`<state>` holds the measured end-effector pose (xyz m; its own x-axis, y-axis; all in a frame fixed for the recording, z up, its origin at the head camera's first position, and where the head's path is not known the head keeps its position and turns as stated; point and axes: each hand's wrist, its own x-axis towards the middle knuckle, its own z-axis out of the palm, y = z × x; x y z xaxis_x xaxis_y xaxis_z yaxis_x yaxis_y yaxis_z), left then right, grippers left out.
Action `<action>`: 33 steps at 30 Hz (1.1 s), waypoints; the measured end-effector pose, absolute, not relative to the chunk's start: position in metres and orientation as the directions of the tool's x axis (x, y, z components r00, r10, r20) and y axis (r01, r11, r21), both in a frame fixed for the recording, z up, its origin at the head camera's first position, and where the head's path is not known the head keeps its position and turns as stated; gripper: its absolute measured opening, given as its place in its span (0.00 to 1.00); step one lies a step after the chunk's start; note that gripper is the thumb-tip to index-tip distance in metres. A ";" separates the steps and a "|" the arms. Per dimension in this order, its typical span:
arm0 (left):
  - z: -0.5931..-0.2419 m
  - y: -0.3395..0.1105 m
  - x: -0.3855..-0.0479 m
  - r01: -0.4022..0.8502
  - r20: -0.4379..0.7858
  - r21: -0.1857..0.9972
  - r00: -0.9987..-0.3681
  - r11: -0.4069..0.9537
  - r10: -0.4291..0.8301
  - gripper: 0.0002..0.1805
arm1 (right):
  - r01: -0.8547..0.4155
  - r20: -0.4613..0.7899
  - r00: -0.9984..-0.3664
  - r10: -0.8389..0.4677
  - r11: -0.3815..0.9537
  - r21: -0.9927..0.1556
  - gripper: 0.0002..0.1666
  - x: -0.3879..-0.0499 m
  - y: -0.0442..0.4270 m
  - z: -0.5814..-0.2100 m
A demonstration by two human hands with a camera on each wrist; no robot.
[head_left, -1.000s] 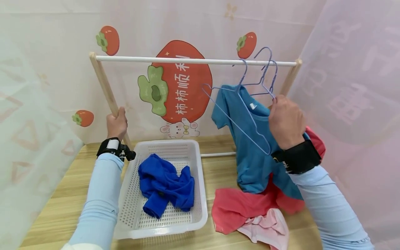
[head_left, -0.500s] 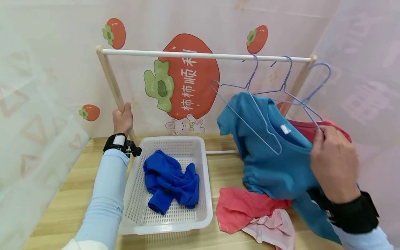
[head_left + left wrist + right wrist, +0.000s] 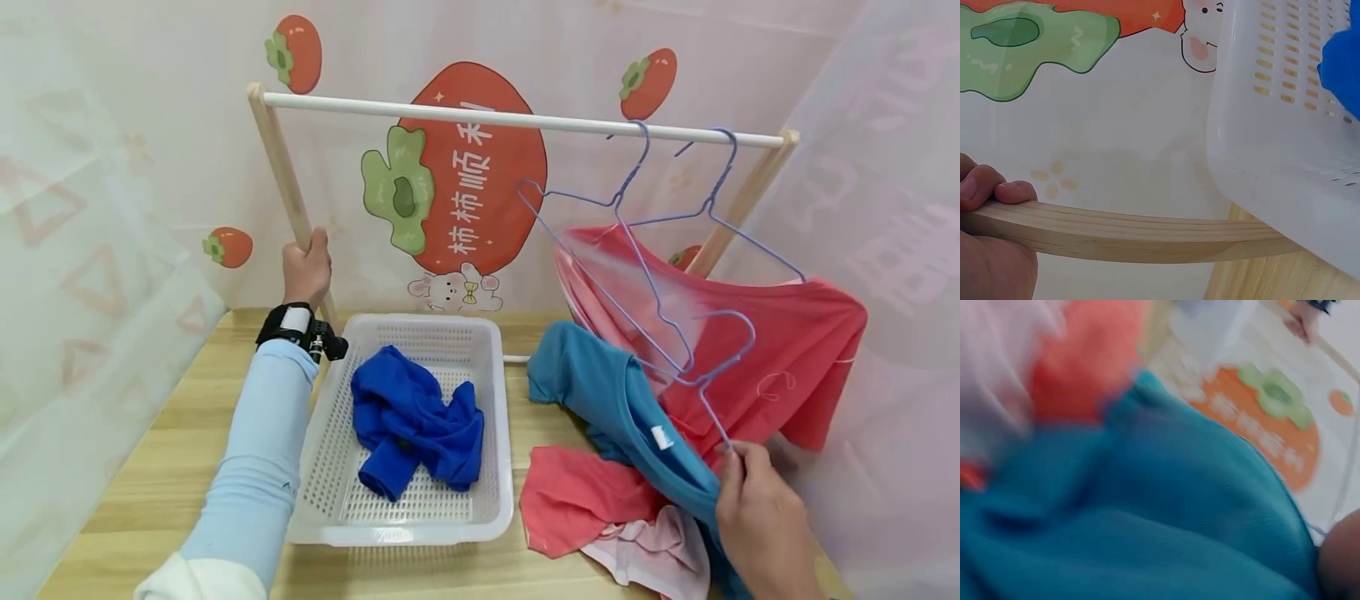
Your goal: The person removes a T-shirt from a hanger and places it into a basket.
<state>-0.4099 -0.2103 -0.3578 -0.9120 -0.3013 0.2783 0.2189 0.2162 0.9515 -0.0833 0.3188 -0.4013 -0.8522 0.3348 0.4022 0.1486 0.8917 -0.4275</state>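
My left hand [image 3: 307, 268] grips the left wooden post [image 3: 281, 167] of a clothes rack; the left wrist view shows its fingers around the wood. At the lower right of the head view, my right hand [image 3: 767, 517] pinches one shoulder of a purple-blue wire hanger [image 3: 702, 383]. A teal T-shirt [image 3: 588, 367] hangs from this hanger, low over the table and apart from the rail [image 3: 450, 112]. In the right wrist view the blurred teal cloth fills most of the picture. Behind it, a red T-shirt [image 3: 772, 350] hangs on another hanger [image 3: 711, 204] hooked on the rail.
A bare wire hanger [image 3: 618, 200] hangs on the rail, left of the red shirt. A white perforated basket [image 3: 506, 433] holds a crumpled blue garment [image 3: 416, 425]. Red cloth [image 3: 581, 500] and pink cloth [image 3: 660, 546] lie on the table [image 3: 127, 492].
My right hand has carried the teal T-shirt on its hanger away from the rail, rightward and down, uncovering the red shirt behind. My left hand stays on the post, and the head view has shifted.
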 end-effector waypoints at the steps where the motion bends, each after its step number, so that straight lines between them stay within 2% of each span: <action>1: -0.357 -0.211 -0.410 0.219 0.279 0.952 -0.911 0.215 -0.304 0.32 | 0.137 0.425 -0.838 0.344 0.885 -0.446 0.13 -0.080 0.316 -0.410; 4: -0.351 -0.212 -0.408 0.219 0.281 0.951 -0.907 0.218 -0.314 0.31 | 0.066 0.527 -0.773 0.352 0.872 -0.486 0.09 -0.072 0.308 -0.433; 7: -0.346 -0.214 -0.406 0.233 0.295 0.948 -0.899 0.216 -0.325 0.31 | -0.030 0.651 -0.695 0.305 0.893 -0.450 0.05 -0.067 0.300 -0.449; 10: -0.342 -0.216 -0.406 0.253 0.308 0.946 -0.897 0.203 -0.318 0.32 | -0.137 0.735 -0.645 0.206 0.916 -0.377 0.05 -0.071 0.294 -0.452; 14: -0.344 -0.214 -0.406 0.239 0.283 0.955 -0.908 0.175 -0.308 0.32 | -0.305 0.800 -0.597 0.061 0.905 -0.297 0.07 -0.091 0.291 -0.438; 21: -0.350 -0.211 -0.407 0.197 0.252 0.961 -0.916 0.196 -0.313 0.31 | -0.415 0.765 -0.639 -0.080 0.874 -0.255 0.10 -0.139 0.270 -0.390; 28: -0.343 -0.219 -0.401 0.181 0.243 0.947 -0.944 0.264 -0.223 0.31 | -0.478 0.747 -0.644 -0.161 0.848 -0.230 0.10 -0.191 0.235 -0.351; 33: -0.344 -0.221 -0.397 0.172 0.248 0.927 -0.948 0.335 -0.200 0.30 | -0.543 0.757 -0.622 -0.202 0.807 -0.231 0.11 -0.221 0.211 -0.332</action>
<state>-0.3972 -0.2215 -0.3437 -0.9479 -0.1999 0.2478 0.1716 0.3347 0.9266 -0.2211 0.2108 -0.3320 -0.6220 -0.2015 0.7566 -0.5427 0.8075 -0.2311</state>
